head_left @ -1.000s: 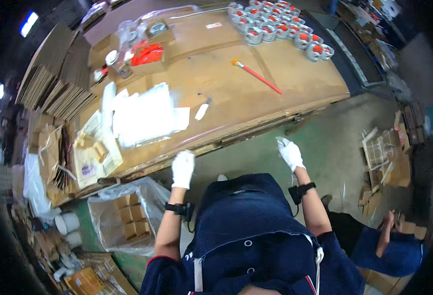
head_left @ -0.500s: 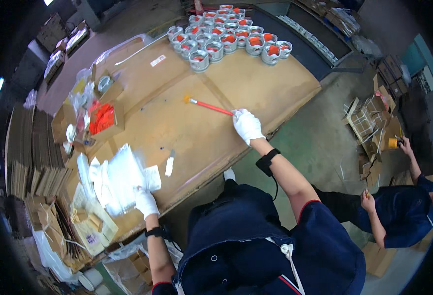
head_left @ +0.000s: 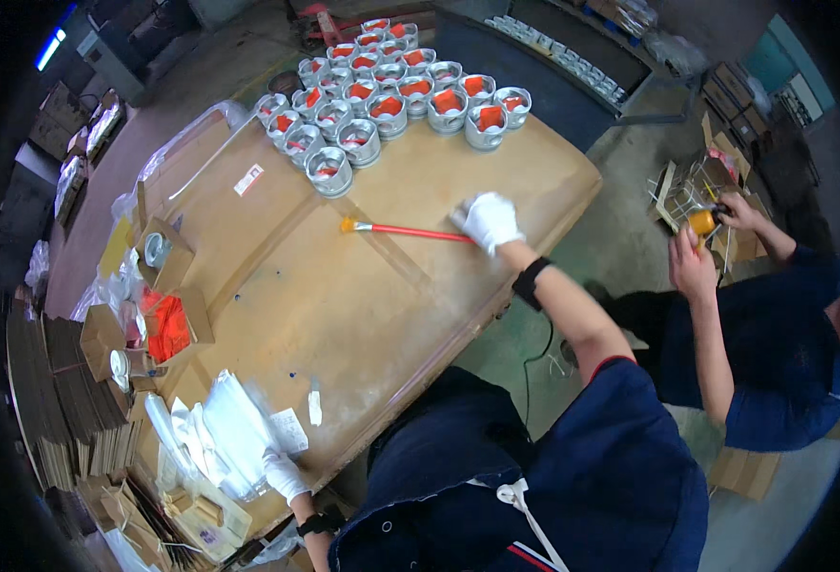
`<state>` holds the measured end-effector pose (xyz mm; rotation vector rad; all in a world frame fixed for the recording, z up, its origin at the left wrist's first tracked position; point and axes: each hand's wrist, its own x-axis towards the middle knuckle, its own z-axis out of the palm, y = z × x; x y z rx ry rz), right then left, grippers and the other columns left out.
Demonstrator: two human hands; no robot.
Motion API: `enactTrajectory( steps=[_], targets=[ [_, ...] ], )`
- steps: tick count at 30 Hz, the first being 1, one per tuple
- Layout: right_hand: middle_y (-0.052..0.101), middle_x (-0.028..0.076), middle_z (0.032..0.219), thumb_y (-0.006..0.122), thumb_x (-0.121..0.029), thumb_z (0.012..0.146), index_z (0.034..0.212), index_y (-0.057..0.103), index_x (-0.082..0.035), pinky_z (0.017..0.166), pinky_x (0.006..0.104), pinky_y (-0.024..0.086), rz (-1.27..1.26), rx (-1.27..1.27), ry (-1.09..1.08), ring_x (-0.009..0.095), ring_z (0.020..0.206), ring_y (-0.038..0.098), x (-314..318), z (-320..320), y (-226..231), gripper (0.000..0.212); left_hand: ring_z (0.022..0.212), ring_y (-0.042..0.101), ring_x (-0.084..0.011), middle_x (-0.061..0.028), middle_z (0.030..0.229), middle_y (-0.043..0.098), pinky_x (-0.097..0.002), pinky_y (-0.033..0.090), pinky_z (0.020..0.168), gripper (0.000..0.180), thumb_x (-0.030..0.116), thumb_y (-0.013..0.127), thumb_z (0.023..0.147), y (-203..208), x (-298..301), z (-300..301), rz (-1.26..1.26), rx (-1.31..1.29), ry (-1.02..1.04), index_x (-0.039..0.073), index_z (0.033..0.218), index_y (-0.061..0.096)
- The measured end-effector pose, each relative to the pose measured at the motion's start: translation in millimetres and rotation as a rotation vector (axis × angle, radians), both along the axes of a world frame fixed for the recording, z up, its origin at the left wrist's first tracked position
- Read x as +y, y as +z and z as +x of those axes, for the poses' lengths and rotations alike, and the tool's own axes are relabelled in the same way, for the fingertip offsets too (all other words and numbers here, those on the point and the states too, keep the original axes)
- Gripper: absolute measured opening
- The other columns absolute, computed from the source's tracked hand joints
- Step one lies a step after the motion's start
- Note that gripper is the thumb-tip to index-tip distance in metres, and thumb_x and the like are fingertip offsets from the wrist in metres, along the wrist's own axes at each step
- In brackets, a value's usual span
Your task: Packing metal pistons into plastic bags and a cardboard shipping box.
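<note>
A brush with a red handle and yellowish bristles (head_left: 401, 231) lies on the brown table (head_left: 286, 372). Over the handle's end is my right hand (head_left: 492, 225), in a white glove, slightly blurred; its fingers look stretched out and loosened from the handle. At the lower left, my left hand (head_left: 285, 474), also gloved in white, has its fingertips closed at the edge of a stack of white plastic bags (head_left: 234, 419); the grip is partly hidden. Several silver pistons (head_left: 329, 172) stand in a cluster at the far side, many with orange-red pieces in them.
An open box of orange-red pieces (head_left: 167, 329) stands on the left. A small white label (head_left: 315, 408) and a printed paper (head_left: 289, 432) lie by the bags. Flat cardboard (head_left: 67, 400) is stacked beyond the left edge. At right, a person (head_left: 754, 334) holds a yellow tool (head_left: 701, 224).
The view has turned, shifting the table in the picture. The brush has swung level and lies still, and my right hand has loosened from its handle. My left hand stays at the bags.
</note>
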<state>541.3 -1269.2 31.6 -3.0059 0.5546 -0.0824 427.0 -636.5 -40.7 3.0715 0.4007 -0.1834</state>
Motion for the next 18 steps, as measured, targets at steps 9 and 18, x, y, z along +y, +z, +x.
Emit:
enactTrajectory(
  steps=[9, 18],
  targets=[
    [0.067, 0.011, 0.095, 0.045, -0.017, 0.088, 0.101, 0.063, -0.008, 0.066, 0.0428, 0.053, -0.327, -0.15, -0.128, 0.03, 0.081, 0.066, -143.4, 115.1, -17.4, 0.024, 0.089, 0.06, -0.0412, -0.0245, 0.096, 0.064, -0.0442, 0.047, 0.083, 0.031, 0.006, 0.054, 0.083, 0.0, 20.4, -19.9, -0.309, -0.12, -0.027, -0.006, 0.112, 0.058],
    [0.07, 0.009, 0.093, 0.047, -0.023, 0.087, 0.091, 0.07, -0.011, 0.07, 0.0449, 0.052, -0.247, -0.075, -0.195, 0.028, 0.082, 0.068, -154.0, 143.7, -23.7, 0.026, 0.089, 0.062, -0.0364, -0.0213, 0.1, 0.066, -0.0438, 0.048, 0.079, 0.025, 0.011, 0.052, 0.089, -6.6, 32.0, -40.2, -0.208, -0.106, 0.001, -0.003, 0.105, 0.064]
  ],
)
